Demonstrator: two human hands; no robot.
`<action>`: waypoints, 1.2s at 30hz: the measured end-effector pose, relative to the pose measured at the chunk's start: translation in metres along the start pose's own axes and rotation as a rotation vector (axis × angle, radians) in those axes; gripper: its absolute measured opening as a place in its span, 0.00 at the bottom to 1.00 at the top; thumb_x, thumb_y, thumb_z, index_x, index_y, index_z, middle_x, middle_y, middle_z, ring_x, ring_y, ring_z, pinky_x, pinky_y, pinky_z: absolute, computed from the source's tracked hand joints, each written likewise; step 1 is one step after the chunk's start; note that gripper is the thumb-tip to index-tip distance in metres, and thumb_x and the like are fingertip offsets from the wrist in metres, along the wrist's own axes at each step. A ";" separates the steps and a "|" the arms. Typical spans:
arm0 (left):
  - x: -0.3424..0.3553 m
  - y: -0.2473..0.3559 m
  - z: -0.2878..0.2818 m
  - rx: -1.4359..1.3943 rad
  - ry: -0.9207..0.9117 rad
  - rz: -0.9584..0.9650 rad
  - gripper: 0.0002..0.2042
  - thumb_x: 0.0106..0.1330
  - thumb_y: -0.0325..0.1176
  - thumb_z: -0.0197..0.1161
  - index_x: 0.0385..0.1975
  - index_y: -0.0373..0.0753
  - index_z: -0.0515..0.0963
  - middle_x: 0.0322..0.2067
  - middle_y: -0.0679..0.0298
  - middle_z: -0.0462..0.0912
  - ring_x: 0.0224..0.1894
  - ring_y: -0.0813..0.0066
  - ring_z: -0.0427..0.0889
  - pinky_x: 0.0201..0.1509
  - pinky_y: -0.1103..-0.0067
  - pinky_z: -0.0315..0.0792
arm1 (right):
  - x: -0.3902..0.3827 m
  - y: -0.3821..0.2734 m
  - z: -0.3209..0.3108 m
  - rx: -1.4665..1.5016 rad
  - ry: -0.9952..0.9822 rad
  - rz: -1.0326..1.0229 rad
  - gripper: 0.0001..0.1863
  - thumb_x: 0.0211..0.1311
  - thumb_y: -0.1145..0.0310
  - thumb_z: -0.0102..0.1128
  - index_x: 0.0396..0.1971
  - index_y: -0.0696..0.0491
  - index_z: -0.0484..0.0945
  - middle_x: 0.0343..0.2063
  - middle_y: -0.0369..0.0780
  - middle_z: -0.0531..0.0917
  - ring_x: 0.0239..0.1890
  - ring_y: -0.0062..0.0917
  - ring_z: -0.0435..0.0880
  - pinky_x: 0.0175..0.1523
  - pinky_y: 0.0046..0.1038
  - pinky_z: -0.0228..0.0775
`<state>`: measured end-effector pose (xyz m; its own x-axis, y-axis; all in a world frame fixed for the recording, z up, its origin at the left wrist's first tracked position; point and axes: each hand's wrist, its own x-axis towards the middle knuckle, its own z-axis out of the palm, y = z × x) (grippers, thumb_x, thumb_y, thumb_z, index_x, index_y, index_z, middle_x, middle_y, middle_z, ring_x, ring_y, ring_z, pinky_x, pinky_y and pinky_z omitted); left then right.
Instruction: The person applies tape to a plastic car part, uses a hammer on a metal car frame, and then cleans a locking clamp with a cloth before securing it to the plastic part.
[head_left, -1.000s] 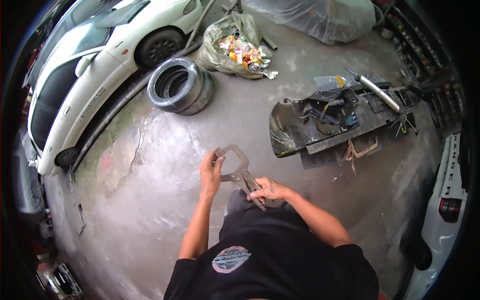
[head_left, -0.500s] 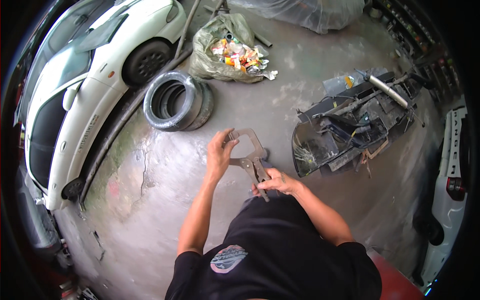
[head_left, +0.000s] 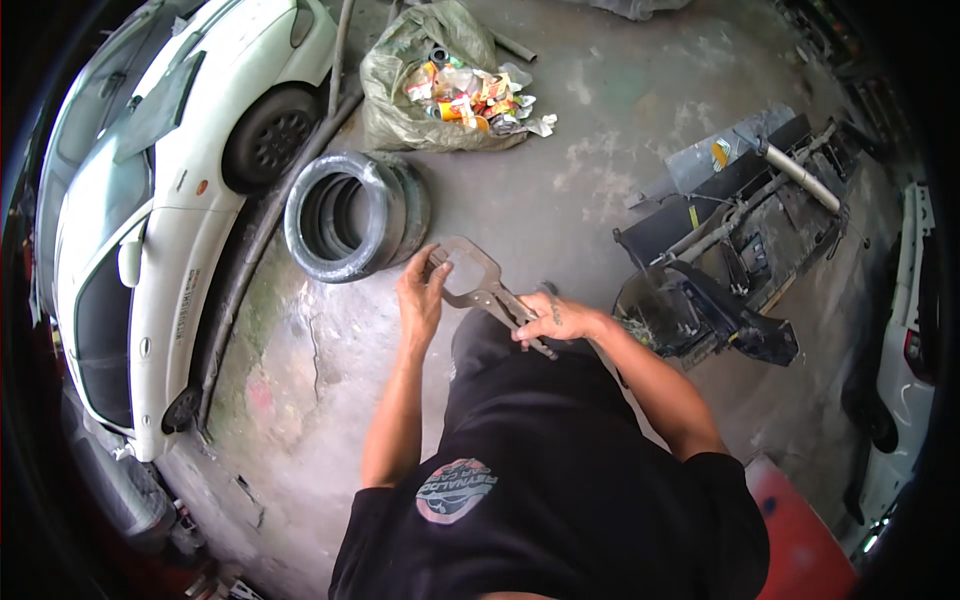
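Observation:
My two hands hold a locking C-clamp (head_left: 490,278), a worn metal one with wide curved jaws, in front of my waist. My left hand (head_left: 418,292) pinches the jaw ends with thumb and fingers, which partly hide the tips. Around the handles, my right hand (head_left: 562,318) is closed with its thumb on top. The clamp lies slanted, its handles pointing down to the right. Nothing shows between the jaws except the floor behind.
Ahead to the left, tires (head_left: 345,215) lie stacked beside a long pipe (head_left: 262,235) and a white car (head_left: 150,250). An open sack of trash (head_left: 430,110) sits beyond. Car parts (head_left: 740,240) lie on the right, near another white vehicle (head_left: 905,400). A red panel (head_left: 800,530) is close behind right.
The clamp has tilted, its handles swinging out to the right, and its jaws look somewhat closer together. Both hands stay on it. My view has shifted, with the car parts now farther right.

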<state>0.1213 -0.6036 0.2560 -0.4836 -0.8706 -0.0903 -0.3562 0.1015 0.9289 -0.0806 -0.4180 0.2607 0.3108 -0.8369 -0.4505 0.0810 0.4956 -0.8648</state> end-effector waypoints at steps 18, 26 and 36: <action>0.289 0.030 -0.028 0.156 -0.483 0.378 0.20 0.66 0.33 0.69 0.57 0.33 0.78 0.49 0.46 0.84 0.50 0.45 0.83 0.53 0.61 0.77 | 0.151 -0.105 -0.065 0.348 0.433 0.073 0.18 0.59 0.72 0.65 0.49 0.59 0.80 0.42 0.40 0.89 0.41 0.24 0.87 0.46 0.28 0.79; 0.342 0.045 -0.014 0.136 -0.620 0.272 0.24 0.65 0.36 0.71 0.60 0.33 0.77 0.51 0.49 0.83 0.51 0.51 0.84 0.55 0.64 0.77 | 0.166 -0.100 -0.099 0.215 0.485 -0.035 0.16 0.68 0.64 0.66 0.52 0.54 0.78 0.43 0.38 0.88 0.45 0.22 0.86 0.50 0.28 0.77; 0.332 0.066 0.044 0.059 -0.794 0.401 0.23 0.66 0.30 0.69 0.60 0.31 0.77 0.47 0.45 0.86 0.48 0.61 0.86 0.54 0.68 0.78 | 0.140 -0.076 -0.058 0.194 0.798 -0.011 0.14 0.72 0.58 0.63 0.42 0.54 0.78 0.34 0.33 0.84 0.40 0.17 0.81 0.47 0.26 0.74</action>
<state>-0.0975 -0.8650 0.2714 -0.9843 -0.1764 -0.0051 -0.0712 0.3709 0.9259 -0.0981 -0.5866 0.2506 -0.4521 -0.7191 -0.5278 0.2651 0.4566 -0.8492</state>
